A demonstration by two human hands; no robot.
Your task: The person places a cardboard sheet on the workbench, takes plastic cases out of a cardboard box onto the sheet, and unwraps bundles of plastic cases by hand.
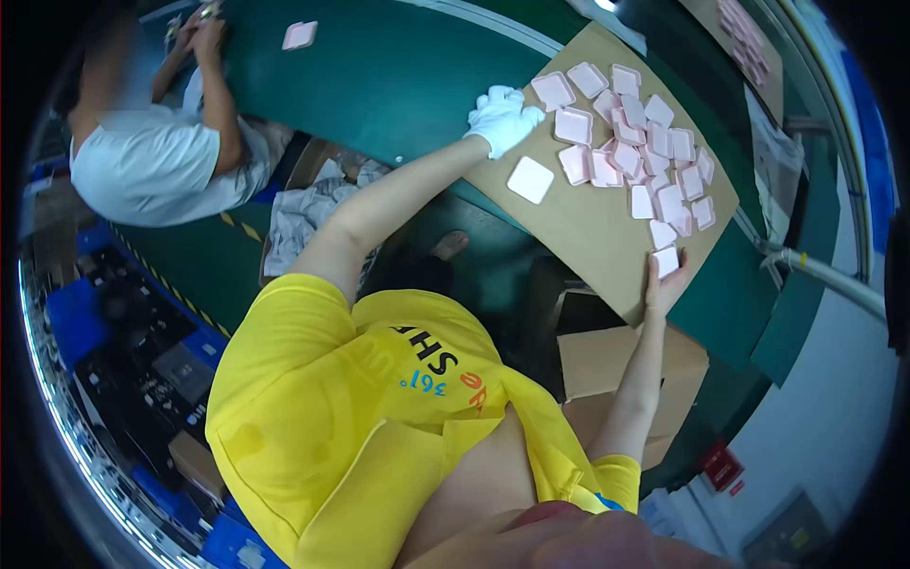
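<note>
My left hand (pixel 503 119), in a white glove, rests over the left edge of a brown cardboard sheet (pixel 592 256). Its fingers are spread, and I see nothing held in them. My right hand (pixel 671 284) is bare and closed on a pale pink square plastic lid (pixel 665 260) at the near side of the sheet. Between the hands, one whiter square piece (pixel 530 180) lies flat by itself. Several similar shallow pink pieces (pixel 627 156) are heaped loosely on the right half of the cardboard, some overlapping.
A green work surface (pixel 379 85) runs under the cardboard, with a single pink piece (pixel 300 36) farther along it. A co-worker in a pale shirt (pixel 156 171) sits at the left. Below stand a cardboard box (pixel 630 365) and a box with grey cloth (pixel 308 223).
</note>
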